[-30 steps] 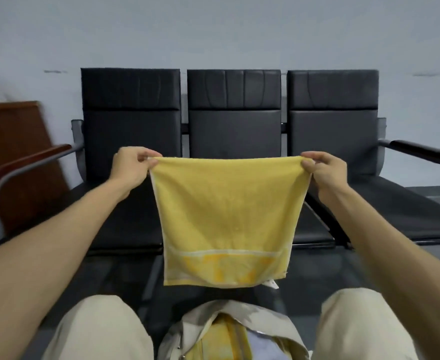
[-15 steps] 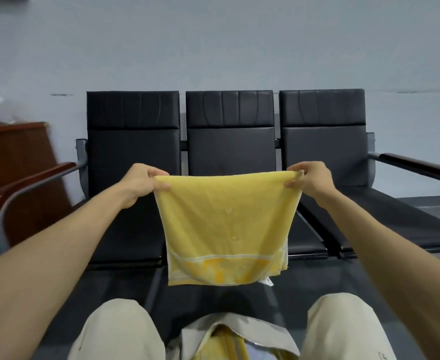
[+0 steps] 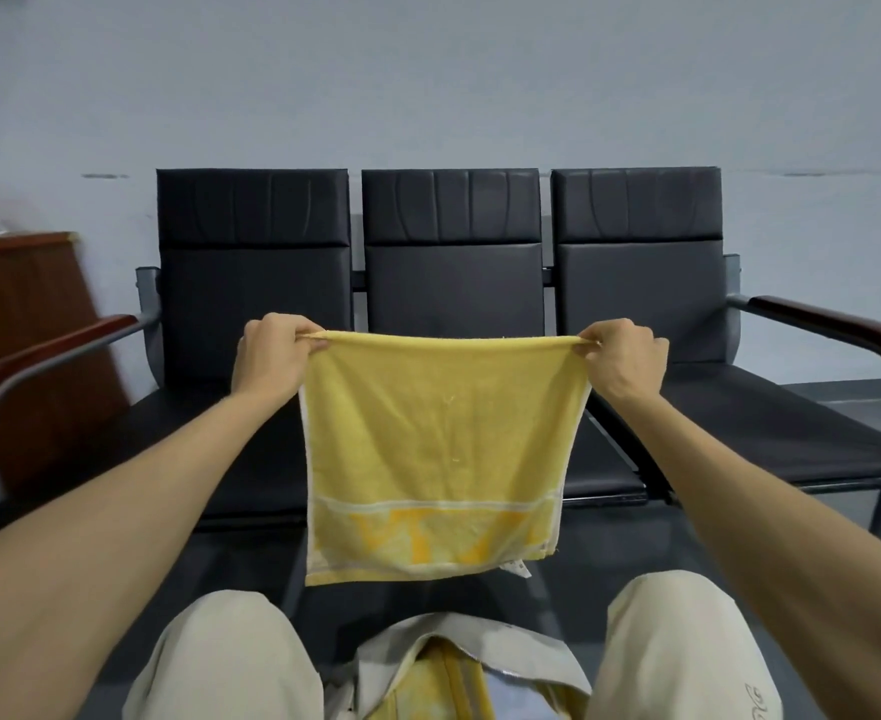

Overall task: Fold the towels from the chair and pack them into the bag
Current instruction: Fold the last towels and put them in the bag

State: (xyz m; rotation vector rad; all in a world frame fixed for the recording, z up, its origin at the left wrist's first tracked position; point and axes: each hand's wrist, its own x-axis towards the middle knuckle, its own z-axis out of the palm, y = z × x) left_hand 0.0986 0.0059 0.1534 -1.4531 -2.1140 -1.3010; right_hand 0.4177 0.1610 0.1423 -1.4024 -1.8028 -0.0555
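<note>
Here the yellow towel (image 3: 438,449) hangs doubled in the air, stretched flat between both hands in front of the row of black chairs (image 3: 448,283). The left hand (image 3: 272,356) pinches its top left corner, the right hand (image 3: 622,356) its top right corner. Near the knees below, the open bag (image 3: 526,662) already holds another yellow towel (image 3: 443,683).

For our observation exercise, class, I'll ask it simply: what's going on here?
A person holds a yellow towel up in the air, the left hand and right hand each pinching a top corner. It hangs flat, seemingly doubled over, in front of a row of three black chairs. Below, close to the person, an open bag already has a second towel inside.
</note>
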